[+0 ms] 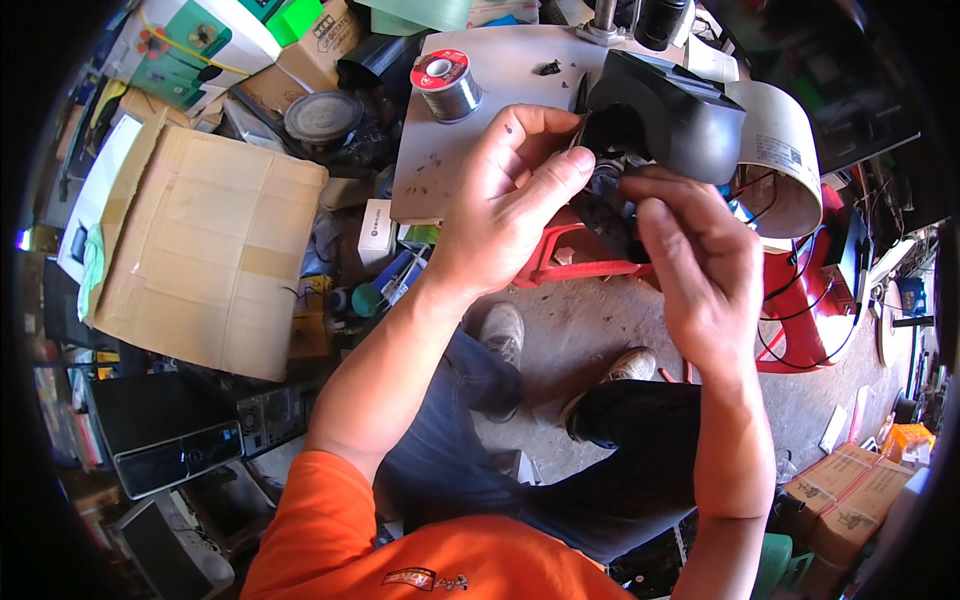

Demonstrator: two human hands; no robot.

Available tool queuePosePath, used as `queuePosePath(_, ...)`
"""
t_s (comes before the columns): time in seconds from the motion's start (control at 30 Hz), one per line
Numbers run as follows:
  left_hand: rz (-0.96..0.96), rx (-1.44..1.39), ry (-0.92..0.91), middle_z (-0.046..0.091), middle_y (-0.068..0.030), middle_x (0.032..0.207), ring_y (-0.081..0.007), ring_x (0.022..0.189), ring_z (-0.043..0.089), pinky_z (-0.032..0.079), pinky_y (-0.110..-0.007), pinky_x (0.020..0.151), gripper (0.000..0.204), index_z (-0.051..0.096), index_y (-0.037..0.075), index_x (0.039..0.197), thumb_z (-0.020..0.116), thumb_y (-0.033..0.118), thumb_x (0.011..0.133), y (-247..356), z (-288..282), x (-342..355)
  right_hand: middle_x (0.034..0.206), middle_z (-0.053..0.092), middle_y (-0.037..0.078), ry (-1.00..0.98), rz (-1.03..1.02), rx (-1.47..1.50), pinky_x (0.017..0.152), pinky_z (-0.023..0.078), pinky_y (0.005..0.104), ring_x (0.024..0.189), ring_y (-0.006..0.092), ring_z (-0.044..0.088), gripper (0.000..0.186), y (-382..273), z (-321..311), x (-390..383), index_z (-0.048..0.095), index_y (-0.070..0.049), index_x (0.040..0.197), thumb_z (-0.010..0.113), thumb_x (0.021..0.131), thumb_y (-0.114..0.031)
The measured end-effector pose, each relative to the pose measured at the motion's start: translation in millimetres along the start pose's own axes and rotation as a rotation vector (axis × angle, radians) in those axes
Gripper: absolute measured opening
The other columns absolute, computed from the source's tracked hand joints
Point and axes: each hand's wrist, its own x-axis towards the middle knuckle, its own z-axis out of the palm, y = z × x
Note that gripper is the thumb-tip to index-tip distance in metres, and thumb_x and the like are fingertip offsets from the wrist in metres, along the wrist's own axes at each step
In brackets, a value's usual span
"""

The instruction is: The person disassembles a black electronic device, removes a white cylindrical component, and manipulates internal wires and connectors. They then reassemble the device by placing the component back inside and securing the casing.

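Observation:
My left hand (515,200) pinches the left edge of a dark assembly with thumb and forefinger, just under a glossy black curved plastic housing (680,120). My right hand (705,270) has its fingers curled at the assembly's lower right, around a small dark inner part (605,210) whose details are partly hidden by my fingers. A white cylindrical casing (775,150) with wires inside lies just right of the housing. A solder spool (445,85) with a red label stands on the pale board (425,170), up and left of my hands.
A large cardboard sheet (210,250) lies left among boxes and clutter. A red plastic stool or frame (820,320) and loose cables are at right. Black computer equipment (170,430) sits lower left, cartons (850,480) lower right. My shoes are on the concrete floor (570,320) below.

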Motion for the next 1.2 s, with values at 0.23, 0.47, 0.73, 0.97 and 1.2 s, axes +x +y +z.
queuePosePath(0.23, -0.023, 0.056, -0.006, 0.060, -0.0076, 0.107, -0.0121, 0.091, 0.062, 0.061, -0.032, 0.076, 0.026, 0.048, 0.002, 0.124, 0.052, 0.006, 0.099, -4, -2, 1, 0.102, 0.063, 0.017, 0.050, -0.300, -0.189, 0.078, 0.051, 0.0305, 0.089, 0.0257, 0.064, 0.023, 11, -18, -4, 0.064, 0.006, 0.103, 0.066, 0.080, 0.003)
queuePosePath(0.47, 0.051, 0.002, -0.047, 0.059, -0.0037, 0.101, -0.0063, 0.091, 0.056, 0.048, -0.021, 0.083, 0.024, 0.051, 0.000, 0.118, 0.059, 0.003, 0.096, -6, 1, 0, 0.108, 0.058, 0.019, -0.059, -0.272, -0.341, 0.081, 0.050, 0.0388, 0.094, 0.0346, 0.059, 0.026, 8, -20, -8, 0.061, 0.003, 0.095, 0.075, 0.075, -0.006)
queuePosePath(0.73, 0.068, 0.053, -0.091, 0.056, -0.0005, 0.098, -0.0042, 0.088, 0.052, 0.046, -0.019, 0.080, 0.019, 0.053, 0.000, 0.114, 0.059, 0.002, 0.096, -4, -3, 1, 0.115, 0.055, 0.018, -0.151, -0.322, -0.688, 0.094, 0.041, 0.0441, 0.107, 0.0386, 0.051, 0.030, 5, -28, -5, 0.064, 0.002, 0.098, 0.075, 0.077, -0.017)
queuePosePath(0.97, 0.044, 0.120, -0.096, 0.053, -0.0011, 0.097, -0.0056, 0.080, 0.053, 0.055, -0.027, 0.075, 0.019, 0.052, 0.003, 0.117, 0.055, 0.003, 0.098, -3, -4, 1, 0.099, 0.056, 0.017, -0.109, -0.322, -0.443, 0.084, 0.044, 0.0417, 0.092, 0.0363, 0.054, 0.021, 21, -32, 0, 0.064, 0.001, 0.092, 0.071, 0.074, -0.008)
queuePosePath(1.2, 0.066, 0.111, -0.069, 0.057, 0.0011, 0.096, -0.0033, 0.084, 0.051, 0.044, -0.018, 0.076, 0.017, 0.055, 0.002, 0.114, 0.057, 0.002, 0.097, -4, -2, 1, 0.088, 0.065, 0.012, -0.068, -0.230, -0.442, 0.079, 0.051, 0.0364, 0.087, 0.0295, 0.064, 0.018, 15, -31, 9, 0.071, 0.001, 0.088, 0.072, 0.070, 0.001)
